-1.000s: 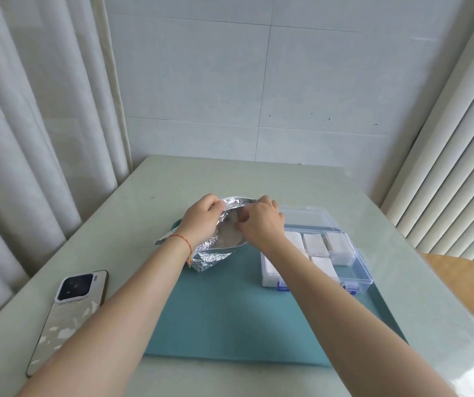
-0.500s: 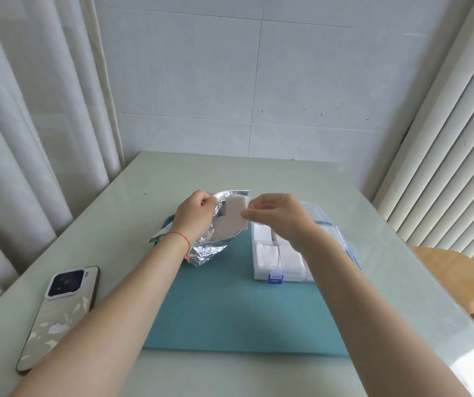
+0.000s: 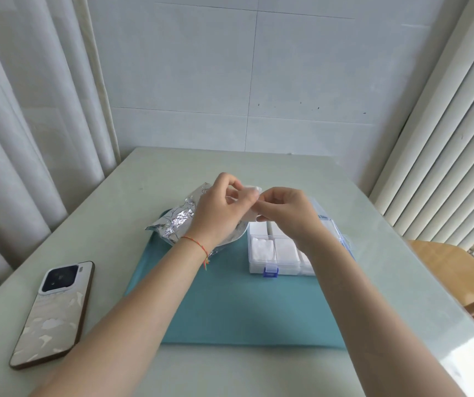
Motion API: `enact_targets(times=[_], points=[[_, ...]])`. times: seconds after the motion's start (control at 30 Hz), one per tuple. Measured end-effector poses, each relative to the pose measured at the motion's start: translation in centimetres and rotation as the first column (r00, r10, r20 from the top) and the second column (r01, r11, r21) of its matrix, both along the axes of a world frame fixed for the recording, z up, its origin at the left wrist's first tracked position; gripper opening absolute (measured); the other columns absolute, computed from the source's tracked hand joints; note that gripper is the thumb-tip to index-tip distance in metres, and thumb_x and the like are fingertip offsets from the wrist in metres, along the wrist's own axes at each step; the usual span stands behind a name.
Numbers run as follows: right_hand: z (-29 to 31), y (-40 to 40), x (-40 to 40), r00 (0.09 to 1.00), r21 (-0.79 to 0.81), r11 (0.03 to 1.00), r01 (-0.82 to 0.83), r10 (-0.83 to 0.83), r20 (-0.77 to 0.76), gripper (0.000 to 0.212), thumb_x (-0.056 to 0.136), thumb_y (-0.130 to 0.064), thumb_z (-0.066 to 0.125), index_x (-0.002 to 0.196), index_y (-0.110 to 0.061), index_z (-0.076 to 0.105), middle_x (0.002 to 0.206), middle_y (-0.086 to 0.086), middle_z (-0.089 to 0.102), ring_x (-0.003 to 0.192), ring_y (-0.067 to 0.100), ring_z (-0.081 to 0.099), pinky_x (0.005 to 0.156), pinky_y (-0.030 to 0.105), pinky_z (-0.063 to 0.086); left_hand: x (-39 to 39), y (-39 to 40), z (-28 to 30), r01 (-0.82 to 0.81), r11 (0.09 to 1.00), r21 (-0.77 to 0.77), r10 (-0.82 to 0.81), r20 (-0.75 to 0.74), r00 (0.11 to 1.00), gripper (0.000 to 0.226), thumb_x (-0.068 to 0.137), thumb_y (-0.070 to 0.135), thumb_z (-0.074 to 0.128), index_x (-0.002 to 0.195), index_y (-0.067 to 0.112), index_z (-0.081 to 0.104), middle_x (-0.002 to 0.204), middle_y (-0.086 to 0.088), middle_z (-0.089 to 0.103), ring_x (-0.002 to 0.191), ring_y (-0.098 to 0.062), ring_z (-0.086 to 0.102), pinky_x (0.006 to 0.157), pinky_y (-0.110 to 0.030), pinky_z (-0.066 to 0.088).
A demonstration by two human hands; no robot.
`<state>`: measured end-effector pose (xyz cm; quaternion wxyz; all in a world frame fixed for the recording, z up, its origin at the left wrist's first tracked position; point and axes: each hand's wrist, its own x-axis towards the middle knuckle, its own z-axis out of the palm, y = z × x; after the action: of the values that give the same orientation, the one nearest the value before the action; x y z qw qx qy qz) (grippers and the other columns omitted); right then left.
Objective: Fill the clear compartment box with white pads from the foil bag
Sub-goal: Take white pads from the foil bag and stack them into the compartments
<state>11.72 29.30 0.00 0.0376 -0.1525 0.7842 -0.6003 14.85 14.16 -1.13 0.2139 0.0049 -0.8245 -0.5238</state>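
Note:
Both hands meet above the back of the teal mat and pinch a stack of white pads between them. My left hand grips the stack from the left, my right hand from the right. The crumpled foil bag lies on the mat behind and under my left hand, no longer held. The clear compartment box with a blue latch sits open to the right, under my right wrist. White pads fill its visible front compartments.
A phone with a patterned case lies face down at the front left of the pale green table. A wooden chair stands off the table's right edge. Curtains hang on both sides.
My right hand drew white pads out of the foil bag. My left hand let go of the bag and rose to take hold of the pads too.

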Motion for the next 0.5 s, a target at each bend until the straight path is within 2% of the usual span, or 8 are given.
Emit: enact_targets(times=[0.1, 0.17, 0.2, 0.27, 0.33, 0.37, 0.43, 0.5], points=[[0.3, 0.1, 0.9, 0.997, 0.06, 0.998, 0.016, -0.011, -0.083, 0.024, 0.082, -0.024, 0.071, 0.078, -0.001, 0.065, 0.07, 0.009, 0.068, 0.064, 0.013, 0.058, 0.063, 0.029, 0.044, 0.0, 1.2, -0.3, 0.069, 0.974, 0.214, -0.089, 0.085, 0.992, 0.035, 0.085, 0.043, 0.07, 0.102, 0.019, 0.05, 0.097, -0.004, 0.069, 0.082, -0.016, 0.068, 0.073, -0.041, 0.059], [0.5, 0.3, 1.5, 0.992, 0.1, 0.995, 0.004, 0.008, -0.124, 0.018, 0.084, -0.022, 0.069, 0.078, -0.005, 0.066, 0.065, -0.004, 0.066, 0.061, 0.008, 0.056, 0.058, 0.019, 0.042, 0.2, 1.9, -0.1, 0.114, 0.923, 0.368, -0.17, 0.124, 0.978, 0.035, 0.09, 0.037, 0.065, 0.11, 0.011, 0.051, 0.097, -0.005, 0.067, 0.074, -0.013, 0.066, 0.073, -0.042, 0.061], [0.6, 0.5, 1.7, 0.989, 0.133, 0.991, -0.017, 0.036, -0.146, 0.015, 0.084, -0.023, 0.071, 0.079, -0.009, 0.066, 0.068, -0.008, 0.068, 0.064, 0.006, 0.059, 0.058, 0.015, 0.043, 0.2, 2.1, -0.1, 0.163, 0.883, 0.439, -0.247, 0.14, 0.959, 0.034, 0.093, 0.036, 0.061, 0.11, 0.008, 0.055, 0.092, -0.003, 0.066, 0.069, -0.011, 0.064, 0.072, -0.041, 0.06], [0.4, 1.0, 1.8, 0.972, 0.246, 0.968, -0.042, 0.096, -0.213, 0.017, 0.079, -0.03, 0.077, 0.082, -0.017, 0.066, 0.083, -0.009, 0.067, 0.082, 0.003, 0.062, 0.066, 0.011, 0.044, 0.3, 2.5, -0.1, 0.221, 0.783, 0.581, -0.396, 0.193, 0.898, 0.032, 0.098, 0.04, 0.052, 0.109, 0.012, 0.062, 0.083, 0.0, 0.064, 0.066, -0.011, 0.06, 0.065, -0.033, 0.057], [0.1, 1.6, 1.9, 0.939, 0.359, 0.932, -0.041, 0.159, -0.304, 0.029, 0.07, -0.037, 0.083, 0.085, -0.023, 0.062, 0.096, -0.011, 0.057, 0.095, 0.004, 0.053, 0.074, 0.009, 0.038, 0.4, 2.3, -0.2, 0.14, 0.656, 0.742, -0.466, 0.252, 0.848, 0.038, 0.096, 0.048, 0.051, 0.114, 0.016, 0.061, 0.081, -0.002, 0.06, 0.067, -0.014, 0.059, 0.06, -0.029, 0.051], [-0.1, 1.9, 2.0, 0.92, 0.397, 0.917, -0.049, 0.196, -0.339, 0.036, 0.067, -0.039, 0.084, 0.088, -0.024, 0.059, 0.1, -0.01, 0.053, 0.099, 0.007, 0.049, 0.079, 0.012, 0.037, 0.3, 2.2, -0.3, 0.099, 0.596, 0.796, -0.499, 0.272, 0.823, 0.041, 0.094, 0.052, 0.052, 0.112, 0.016, 0.061, 0.081, -0.003, 0.059, 0.066, -0.016, 0.059, 0.061, -0.03, 0.05], [-0.5, 2.2, 2.4, 0.881, 0.451, 0.891, -0.06, 0.26, -0.396, 0.049, 0.063, -0.041, 0.083, 0.097, -0.023, 0.053, 0.103, -0.008, 0.05, 0.1, 0.012, 0.046, 0.088, 0.026, 0.04, 0.6, 2.1, -0.1, 0.075, 0.482, 0.873, -0.583, 0.256, 0.771, 0.046, 0.092, 0.058, 0.05, 0.092, 0.014, 0.063, 0.082, -0.005, 0.059, 0.063, -0.019, 0.059, 0.065, -0.031, 0.049], [-0.6, 2.1, 2.8, 0.861, 0.483, 0.874, -0.054, 0.286, -0.421, 0.056, 0.064, -0.042, 0.08, 0.105, -0.02, 0.048, 0.104, -0.009, 0.051, 0.096, 0.015, 0.048, 0.088, 0.036, 0.043, 0.7, 2.2, -0.3, 0.092, 0.422, 0.902, -0.617, 0.211, 0.758, 0.051, 0.093, 0.06, 0.046, 0.077, 0.013, 0.062, 0.08, -0.007, 0.059, 0.067, -0.022, 0.058, 0.063, -0.03, 0.051]])
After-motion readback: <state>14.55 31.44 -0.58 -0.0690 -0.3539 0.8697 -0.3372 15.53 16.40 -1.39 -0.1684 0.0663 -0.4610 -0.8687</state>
